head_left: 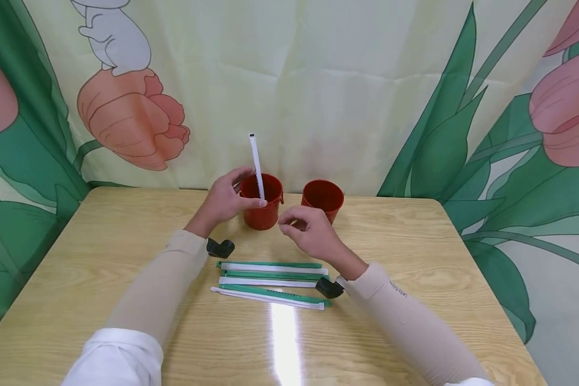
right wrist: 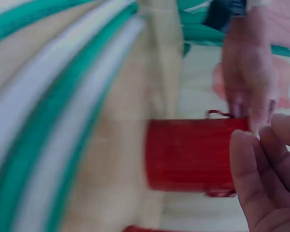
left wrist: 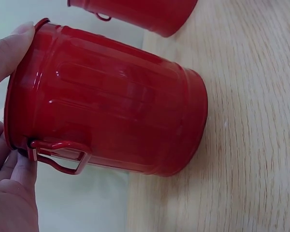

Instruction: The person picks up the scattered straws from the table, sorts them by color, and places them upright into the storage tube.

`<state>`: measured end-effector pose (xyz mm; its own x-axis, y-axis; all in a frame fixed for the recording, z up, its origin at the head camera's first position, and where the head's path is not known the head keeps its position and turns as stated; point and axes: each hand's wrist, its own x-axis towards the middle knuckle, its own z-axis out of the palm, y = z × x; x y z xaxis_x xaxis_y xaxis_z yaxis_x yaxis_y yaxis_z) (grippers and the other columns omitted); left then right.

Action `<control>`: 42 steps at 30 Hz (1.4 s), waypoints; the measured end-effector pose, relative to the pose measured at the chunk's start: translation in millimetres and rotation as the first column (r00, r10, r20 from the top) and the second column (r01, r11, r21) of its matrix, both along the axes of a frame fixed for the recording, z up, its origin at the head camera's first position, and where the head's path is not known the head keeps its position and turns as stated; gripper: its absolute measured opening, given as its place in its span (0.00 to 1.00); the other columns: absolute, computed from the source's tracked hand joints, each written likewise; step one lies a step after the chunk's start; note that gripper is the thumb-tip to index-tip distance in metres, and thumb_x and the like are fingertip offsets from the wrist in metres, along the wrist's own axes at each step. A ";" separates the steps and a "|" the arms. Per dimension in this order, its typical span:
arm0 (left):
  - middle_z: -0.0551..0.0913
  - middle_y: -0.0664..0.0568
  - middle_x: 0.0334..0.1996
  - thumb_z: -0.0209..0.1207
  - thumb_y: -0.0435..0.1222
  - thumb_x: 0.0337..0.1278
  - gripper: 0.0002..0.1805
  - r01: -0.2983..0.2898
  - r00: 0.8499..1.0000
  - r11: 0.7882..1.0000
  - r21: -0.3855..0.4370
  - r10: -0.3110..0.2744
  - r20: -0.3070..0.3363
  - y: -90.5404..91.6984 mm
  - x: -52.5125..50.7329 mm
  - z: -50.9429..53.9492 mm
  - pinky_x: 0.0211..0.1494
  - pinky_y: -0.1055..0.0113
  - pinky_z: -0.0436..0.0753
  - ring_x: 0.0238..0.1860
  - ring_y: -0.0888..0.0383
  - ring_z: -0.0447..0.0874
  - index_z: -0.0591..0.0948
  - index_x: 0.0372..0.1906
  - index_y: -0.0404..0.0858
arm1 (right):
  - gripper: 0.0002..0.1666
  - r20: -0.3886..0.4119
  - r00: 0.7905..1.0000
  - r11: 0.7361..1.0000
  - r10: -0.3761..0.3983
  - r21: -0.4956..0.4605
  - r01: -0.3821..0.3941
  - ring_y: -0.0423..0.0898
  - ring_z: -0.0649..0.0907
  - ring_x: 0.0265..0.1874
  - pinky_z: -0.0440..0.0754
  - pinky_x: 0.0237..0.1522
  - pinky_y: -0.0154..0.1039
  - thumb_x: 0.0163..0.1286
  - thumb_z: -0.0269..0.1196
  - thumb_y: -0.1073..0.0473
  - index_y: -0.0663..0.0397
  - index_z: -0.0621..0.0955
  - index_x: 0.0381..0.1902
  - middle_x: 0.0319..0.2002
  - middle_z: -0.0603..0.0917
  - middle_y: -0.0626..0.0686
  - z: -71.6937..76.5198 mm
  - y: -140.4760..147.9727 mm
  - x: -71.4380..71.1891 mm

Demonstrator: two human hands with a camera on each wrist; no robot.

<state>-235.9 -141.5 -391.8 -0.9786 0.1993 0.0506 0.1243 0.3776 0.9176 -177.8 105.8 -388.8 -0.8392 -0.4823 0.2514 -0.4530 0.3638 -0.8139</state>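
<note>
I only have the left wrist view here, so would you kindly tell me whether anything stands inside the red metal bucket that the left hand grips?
Observer: Yes, the head view shows a slim white stick rising at a slight slant from inside the red metal bucket.
Operator: Thank you; is the right hand holding anything?
Observer: Nothing shows between its loosely curled fingers.
Operator: And does anything lie on the pale wooden table, nearer the wearer?
Observer: Yes, long slender green and white sticks lie there side by side.

Shows the right grip (right wrist: 268, 193) near a red bucket (right wrist: 193, 154), the left grip (right wrist: 251, 70) at its rim, and blurred green-and-white straws (right wrist: 63, 106).
</note>
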 end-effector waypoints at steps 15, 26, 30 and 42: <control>0.72 0.47 0.75 0.78 0.40 0.53 0.46 -0.001 1.000 1.000 0.002 0.001 0.006 0.3 1.3 6.5 0.72 0.46 0.80 0.77 0.41 0.68 0.69 0.77 0.43 | 0.07 0.032 0.995 0.911 0.096 0.400 -0.101 0.37 0.82 0.35 0.86 0.44 0.30 0.69 0.69 0.67 0.52 0.90 0.41 0.37 0.91 0.48 -40.2 42.4 26.1; 0.72 0.47 0.75 0.78 0.40 0.53 0.46 0.006 1.000 1.000 -0.001 -0.006 0.015 0.5 -0.4 4.1 0.71 0.45 0.80 0.77 0.42 0.69 0.69 0.77 0.43 | 0.09 -0.067 0.985 0.817 0.161 0.569 -0.095 0.40 0.85 0.37 0.90 0.48 0.37 0.68 0.69 0.68 0.53 0.90 0.44 0.39 0.91 0.47 -45.8 33.9 30.7; 0.72 0.47 0.75 0.78 0.40 0.52 0.47 0.010 1.000 1.000 -0.011 -0.010 0.016 1.8 -1.7 2.4 0.71 0.45 0.80 0.77 0.42 0.69 0.68 0.77 0.43 | 0.11 -0.071 0.982 0.764 0.176 0.638 -0.091 0.40 0.85 0.40 0.90 0.51 0.38 0.68 0.69 0.67 0.52 0.90 0.47 0.42 0.91 0.47 -47.2 28.2 34.2; 0.71 0.46 0.76 0.78 0.41 0.53 0.47 0.013 0.999 1.000 -0.004 -0.013 0.035 -3.6 0.4 1.5 0.72 0.45 0.79 0.78 0.41 0.67 0.68 0.77 0.43 | 0.23 -0.069 0.946 0.538 0.318 0.834 -0.120 0.42 0.80 0.38 0.86 0.46 0.35 0.58 0.79 0.59 0.54 0.86 0.51 0.42 0.87 0.50 -41.7 12.7 36.0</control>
